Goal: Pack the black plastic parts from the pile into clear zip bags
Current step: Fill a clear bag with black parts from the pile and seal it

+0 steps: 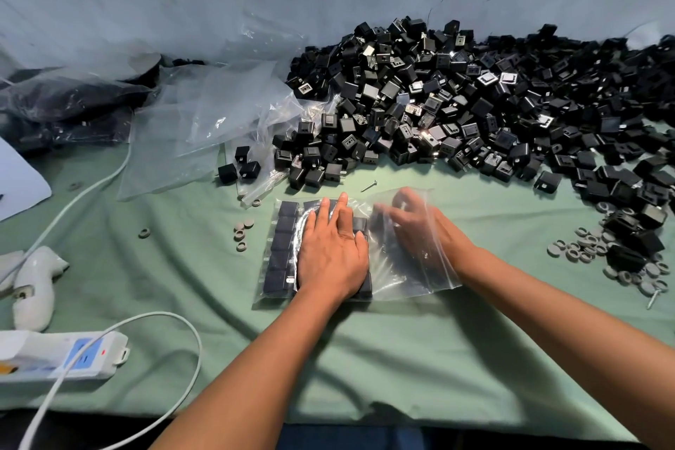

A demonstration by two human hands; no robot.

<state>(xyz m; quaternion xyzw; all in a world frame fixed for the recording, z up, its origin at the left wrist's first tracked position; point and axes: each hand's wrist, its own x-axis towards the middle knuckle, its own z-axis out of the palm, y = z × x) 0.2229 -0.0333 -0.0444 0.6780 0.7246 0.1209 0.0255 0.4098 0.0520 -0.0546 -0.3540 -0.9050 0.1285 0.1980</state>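
Zip bag [409, 267] under two hands [330, 252], one pile [475, 102].

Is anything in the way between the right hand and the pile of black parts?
Hardly anything. The right hand is blurred at the open end of the zip bag; between it and the pile of black parts lies bare green cloth with one loose screw, off to the left.

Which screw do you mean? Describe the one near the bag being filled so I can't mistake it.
Start at the big pile of black parts. Just below its near edge, on bare green cloth, lies a small screw, beyond the left hand. Unlike the other screw at far right, no grey rings surround it.
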